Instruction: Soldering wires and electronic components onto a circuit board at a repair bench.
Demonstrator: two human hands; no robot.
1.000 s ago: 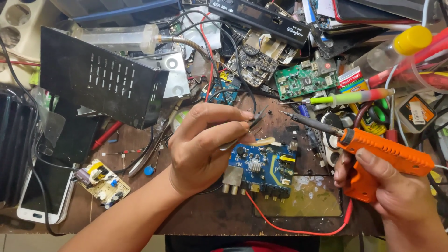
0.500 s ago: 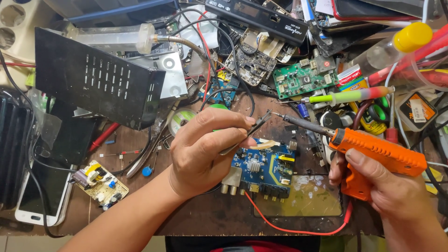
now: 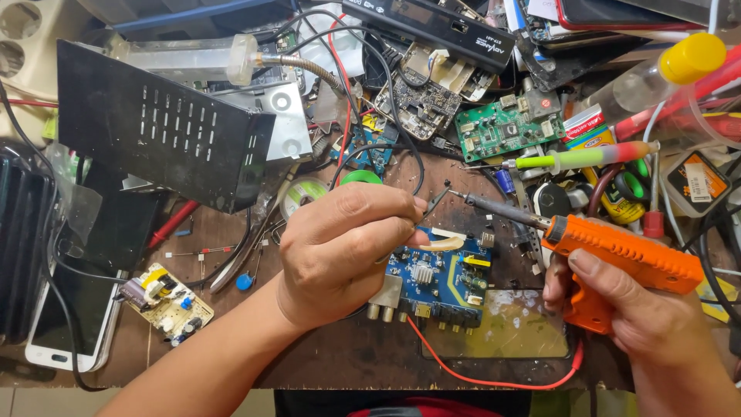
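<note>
My left hand [image 3: 343,247] pinches thin metal tweezers [image 3: 434,202], their tips raised above a blue circuit board [image 3: 436,282] on the wooden bench. My right hand [image 3: 625,305] grips an orange pistol-shaped soldering iron [image 3: 617,255]. Its metal tip [image 3: 455,194] points left and almost meets the tweezer tips, just above the board's far edge. A red wire [image 3: 478,378] runs from the board's near side toward the iron's handle.
A black vented metal cover [image 3: 162,131] stands at the left. Green circuit boards [image 3: 505,127], a small white board [image 3: 162,301], a phone [image 3: 73,324], a multicoloured pen-like tool [image 3: 587,158], a yellow-capped bottle [image 3: 664,73] and tangled cables crowd the bench.
The iron's tip has swung left and up, nearer the tweezer tips. My left hand has lifted the tweezers slightly off the board.
</note>
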